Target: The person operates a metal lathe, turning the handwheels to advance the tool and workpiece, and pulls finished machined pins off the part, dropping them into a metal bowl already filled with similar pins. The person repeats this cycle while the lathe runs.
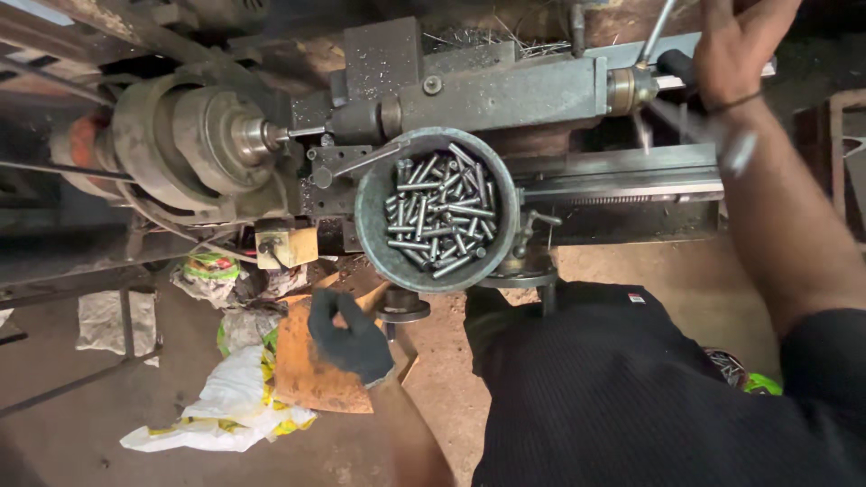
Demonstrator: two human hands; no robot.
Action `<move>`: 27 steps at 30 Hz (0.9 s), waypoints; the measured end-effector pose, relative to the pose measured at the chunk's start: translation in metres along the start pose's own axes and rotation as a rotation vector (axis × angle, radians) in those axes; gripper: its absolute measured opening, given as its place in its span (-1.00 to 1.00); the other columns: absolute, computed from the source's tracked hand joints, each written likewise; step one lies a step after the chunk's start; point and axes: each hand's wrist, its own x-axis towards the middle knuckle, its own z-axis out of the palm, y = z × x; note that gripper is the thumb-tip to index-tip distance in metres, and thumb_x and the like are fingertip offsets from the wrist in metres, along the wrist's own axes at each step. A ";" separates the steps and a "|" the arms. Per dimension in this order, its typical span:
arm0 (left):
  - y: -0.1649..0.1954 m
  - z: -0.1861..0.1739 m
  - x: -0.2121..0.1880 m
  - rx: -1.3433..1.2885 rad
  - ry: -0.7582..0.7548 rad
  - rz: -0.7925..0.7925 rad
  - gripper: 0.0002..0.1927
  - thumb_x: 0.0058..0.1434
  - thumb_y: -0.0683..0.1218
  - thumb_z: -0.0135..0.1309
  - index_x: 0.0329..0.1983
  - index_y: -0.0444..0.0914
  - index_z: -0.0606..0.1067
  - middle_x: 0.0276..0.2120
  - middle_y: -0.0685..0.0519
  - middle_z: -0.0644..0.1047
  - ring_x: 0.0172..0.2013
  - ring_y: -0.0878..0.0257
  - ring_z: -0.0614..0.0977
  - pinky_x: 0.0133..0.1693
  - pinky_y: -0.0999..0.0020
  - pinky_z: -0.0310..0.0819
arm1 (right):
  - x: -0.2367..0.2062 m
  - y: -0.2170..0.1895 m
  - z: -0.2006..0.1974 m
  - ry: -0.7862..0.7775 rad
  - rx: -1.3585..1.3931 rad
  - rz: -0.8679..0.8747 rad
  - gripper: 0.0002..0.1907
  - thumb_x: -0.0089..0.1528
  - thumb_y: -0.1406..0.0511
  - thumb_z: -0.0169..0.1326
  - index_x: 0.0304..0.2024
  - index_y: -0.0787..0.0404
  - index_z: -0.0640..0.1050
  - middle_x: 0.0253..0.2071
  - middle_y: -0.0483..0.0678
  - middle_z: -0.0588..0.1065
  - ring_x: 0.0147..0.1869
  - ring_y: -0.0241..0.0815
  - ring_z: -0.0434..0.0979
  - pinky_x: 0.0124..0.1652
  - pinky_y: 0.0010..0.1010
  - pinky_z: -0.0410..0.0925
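Below the gloved left hand point(352, 338): dusty concrete floor point(108, 424), bearing a rusty flat plate point(311, 374) right beneath the palm, crumpled white and yellow bags point(221, 410) just left of it, grey rag point(104, 320) farther left.

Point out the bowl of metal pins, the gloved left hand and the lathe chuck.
bowl of metal pins point(372, 236): head view, on the bowl's bare left rim.
gloved left hand point(350, 335): head view, middle of the black glove.
lathe chuck point(194, 135): head view, on its round grey face.
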 end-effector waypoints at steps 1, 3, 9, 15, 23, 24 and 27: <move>0.026 -0.009 0.004 0.063 0.015 0.295 -0.79 0.32 -0.13 0.09 -0.15 -0.41 0.45 -0.26 -0.22 0.49 -0.24 -0.14 0.50 -0.10 0.00 0.38 | -0.007 -0.009 -0.001 -0.032 0.036 -0.004 -0.62 0.37 0.56 0.06 0.20 0.33 0.31 0.05 -0.01 0.38 0.13 -0.10 0.39 0.20 -0.26 0.32; 0.078 -0.021 0.011 0.192 0.047 0.881 -0.64 0.20 -0.08 0.14 0.05 -0.28 0.53 -0.10 -0.08 0.55 -0.04 -0.06 0.56 0.02 0.01 0.42 | -0.023 -0.027 0.001 -0.147 0.046 0.022 -0.55 0.35 0.63 0.01 0.26 0.33 0.29 0.09 -0.03 0.39 0.18 -0.11 0.41 0.26 -0.27 0.33; 0.193 0.001 0.042 0.767 -0.312 1.439 -0.70 0.11 -0.09 0.06 -0.06 -0.06 0.57 -0.12 0.05 0.53 0.10 0.04 0.54 0.00 0.07 0.37 | -0.051 -0.073 0.012 -0.494 -0.216 -0.015 -0.48 0.27 0.65 0.00 0.28 0.33 0.47 0.39 0.18 0.41 0.42 0.06 0.49 0.31 -0.18 0.41; 0.220 0.014 0.060 0.816 -0.581 1.510 -0.82 0.16 -0.10 0.03 -0.21 -0.07 0.59 -0.24 0.07 0.51 -0.10 0.11 0.53 -0.02 0.06 0.35 | -0.042 -0.095 0.025 -0.453 -0.415 -0.175 -0.35 0.10 0.65 0.03 0.26 0.27 0.53 0.38 0.21 0.45 0.42 0.15 0.48 0.28 -0.18 0.43; 0.191 0.016 0.081 0.406 -0.620 1.464 -0.80 0.14 -0.15 0.06 -0.17 -0.19 0.56 -0.12 0.03 0.55 0.02 0.07 0.57 0.12 0.10 0.38 | -0.067 -0.094 0.018 -0.461 -0.342 0.109 -0.62 0.32 0.48 0.21 0.20 0.28 0.54 0.02 0.15 0.57 0.05 -0.06 0.64 0.05 -0.30 0.47; 0.185 0.013 0.083 0.218 -0.593 1.373 -0.73 0.16 -0.18 0.04 -0.06 -0.23 0.56 -0.04 0.00 0.56 0.06 0.04 0.58 0.12 0.10 0.40 | -0.070 -0.093 0.016 -0.452 -0.334 0.094 -0.61 0.32 0.48 0.20 0.21 0.28 0.54 -0.01 0.14 0.58 0.04 -0.08 0.64 0.04 -0.32 0.47; 0.177 0.003 0.103 -0.042 -0.441 0.979 -0.76 0.30 -0.15 0.15 0.03 -0.25 0.54 -0.07 -0.04 0.59 -0.08 0.06 0.67 -0.06 0.19 0.54 | -0.075 -0.091 0.015 -0.427 -0.280 0.040 -0.60 0.32 0.46 0.20 0.22 0.29 0.52 0.00 0.16 0.57 0.05 -0.03 0.63 0.07 -0.31 0.47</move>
